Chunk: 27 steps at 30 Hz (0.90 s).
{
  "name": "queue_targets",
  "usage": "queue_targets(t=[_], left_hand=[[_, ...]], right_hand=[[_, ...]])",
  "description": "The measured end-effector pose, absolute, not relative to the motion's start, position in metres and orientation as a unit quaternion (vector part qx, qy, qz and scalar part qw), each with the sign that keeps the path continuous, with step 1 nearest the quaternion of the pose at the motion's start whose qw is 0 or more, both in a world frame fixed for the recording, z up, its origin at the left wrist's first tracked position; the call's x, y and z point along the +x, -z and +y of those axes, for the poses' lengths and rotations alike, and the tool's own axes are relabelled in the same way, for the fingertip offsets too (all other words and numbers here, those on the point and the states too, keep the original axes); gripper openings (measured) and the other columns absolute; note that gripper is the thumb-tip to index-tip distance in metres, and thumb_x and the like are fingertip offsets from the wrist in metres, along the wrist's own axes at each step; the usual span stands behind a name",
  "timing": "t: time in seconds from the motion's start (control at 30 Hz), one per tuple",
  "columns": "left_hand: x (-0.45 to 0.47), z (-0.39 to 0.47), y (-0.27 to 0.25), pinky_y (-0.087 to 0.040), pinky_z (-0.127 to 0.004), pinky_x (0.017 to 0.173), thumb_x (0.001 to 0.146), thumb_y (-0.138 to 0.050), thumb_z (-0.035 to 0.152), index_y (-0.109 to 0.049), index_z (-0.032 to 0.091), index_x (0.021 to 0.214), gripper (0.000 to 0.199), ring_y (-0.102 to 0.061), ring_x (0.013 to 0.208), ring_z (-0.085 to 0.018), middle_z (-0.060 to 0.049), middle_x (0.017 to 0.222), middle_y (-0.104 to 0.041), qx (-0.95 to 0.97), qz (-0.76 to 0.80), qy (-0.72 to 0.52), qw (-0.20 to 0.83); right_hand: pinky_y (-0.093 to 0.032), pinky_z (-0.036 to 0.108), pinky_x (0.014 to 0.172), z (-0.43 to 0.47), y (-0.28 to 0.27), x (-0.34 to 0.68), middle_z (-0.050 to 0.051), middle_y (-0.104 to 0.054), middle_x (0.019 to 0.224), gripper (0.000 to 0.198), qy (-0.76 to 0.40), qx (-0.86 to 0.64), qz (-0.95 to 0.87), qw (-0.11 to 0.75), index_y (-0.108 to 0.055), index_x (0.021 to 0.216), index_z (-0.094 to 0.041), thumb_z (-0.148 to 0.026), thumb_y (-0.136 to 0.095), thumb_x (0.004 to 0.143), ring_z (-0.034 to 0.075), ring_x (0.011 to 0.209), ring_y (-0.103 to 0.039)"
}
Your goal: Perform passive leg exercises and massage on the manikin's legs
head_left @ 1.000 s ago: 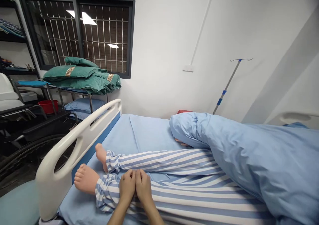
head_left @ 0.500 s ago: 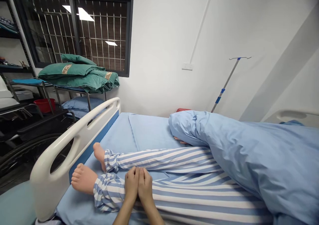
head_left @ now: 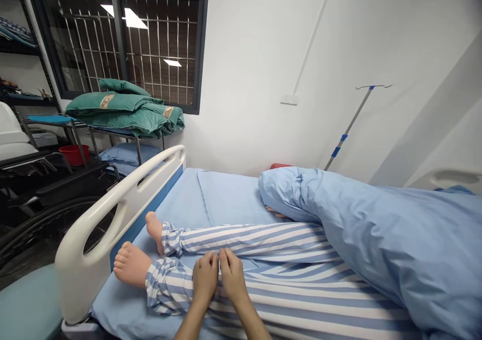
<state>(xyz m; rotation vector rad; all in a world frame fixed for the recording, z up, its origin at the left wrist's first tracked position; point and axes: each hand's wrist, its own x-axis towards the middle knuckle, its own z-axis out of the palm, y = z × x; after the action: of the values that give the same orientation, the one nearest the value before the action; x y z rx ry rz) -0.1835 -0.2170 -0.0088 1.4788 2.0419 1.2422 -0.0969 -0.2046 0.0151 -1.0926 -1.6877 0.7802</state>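
Observation:
My left hand [head_left: 206, 275] and my right hand [head_left: 232, 275] are held side by side over the lower legs of a figure lying on the bed. A narrow gap separates them. Fingers on both are curled in, thumbs on top, and I see nothing in either. Whether they touch the cloth below is unclear. Blue-and-white striped trousers [head_left: 286, 292] cover the legs. Two bare, smooth, manikin-like feet [head_left: 131, 264] point toward the footboard. A light blue quilt [head_left: 361, 229] is folded back over the upper body, with fingertips [head_left: 276, 213] showing under its edge.
A white footboard [head_left: 75, 249] closes the bed's left end. Beyond it stand a wheelchair [head_left: 71, 189] and a rack with green folded quilts [head_left: 128, 110]. An IV pole [head_left: 352, 124] rises by the wall. A red bucket [head_left: 75, 154] sits at the far left.
My hands were pressed together at the thumbs and have moved slightly apart, the right one to the right. The view has shifted a little left.

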Motion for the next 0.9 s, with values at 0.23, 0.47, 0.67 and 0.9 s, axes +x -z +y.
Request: queue_targets(t=[0.23, 0.47, 0.67, 0.9], left_hand=[[-0.184, -0.219, 0.009, -0.028, -0.025, 0.059, 0.082, -0.037, 0.029, -0.046, 0.019, 0.056, 0.03, -0.046, 0.057, -0.013, -0.001, 0.055, -0.054, 0.522, 0.715, -0.435, 0.163], [-0.182, -0.21, -0.008, -0.026, -0.023, 0.053, 0.077, -0.039, 0.033, -0.035, 0.019, 0.048, 0.032, -0.036, 0.05, -0.01, 0.004, 0.046, -0.039, 0.507, 0.685, -0.476, 0.218], [-0.164, -0.202, -0.031, -0.025, -0.022, 0.048, 0.074, -0.041, 0.04, -0.028, 0.021, 0.049, 0.035, -0.029, 0.048, -0.008, 0.006, 0.046, -0.028, 0.43, 0.627, -0.587, 0.279], [-0.156, -0.214, 0.006, -0.028, -0.025, 0.057, 0.08, -0.038, 0.038, -0.043, 0.02, 0.055, 0.032, -0.041, 0.052, -0.012, 0.001, 0.051, -0.048, 0.508, 0.669, -0.498, 0.216]], right_hand=[[-0.026, 0.025, 0.051, -0.207, 0.007, -0.103, 0.001, -0.052, 0.053, 0.038, -0.293, -0.487, -0.68, 0.463, -0.048, 0.062, -0.02, -0.042, -0.033, 0.089, 0.014, 0.05, -0.046], [-0.028, 0.024, 0.051, -0.204, 0.006, -0.099, 0.001, -0.054, 0.055, 0.039, -0.306, -0.481, -0.656, 0.496, -0.05, 0.062, -0.018, -0.04, -0.033, 0.089, 0.013, 0.052, -0.045], [-0.03, 0.024, 0.051, -0.204, 0.005, -0.096, 0.0, -0.051, 0.054, 0.04, -0.325, -0.482, -0.632, 0.513, -0.046, 0.06, -0.02, -0.044, -0.032, 0.088, 0.013, 0.051, -0.042], [-0.034, 0.025, 0.05, -0.206, 0.001, -0.095, 0.001, -0.052, 0.053, 0.04, -0.319, -0.504, -0.602, 0.53, -0.045, 0.058, -0.024, -0.043, -0.027, 0.088, 0.016, 0.056, -0.044]])
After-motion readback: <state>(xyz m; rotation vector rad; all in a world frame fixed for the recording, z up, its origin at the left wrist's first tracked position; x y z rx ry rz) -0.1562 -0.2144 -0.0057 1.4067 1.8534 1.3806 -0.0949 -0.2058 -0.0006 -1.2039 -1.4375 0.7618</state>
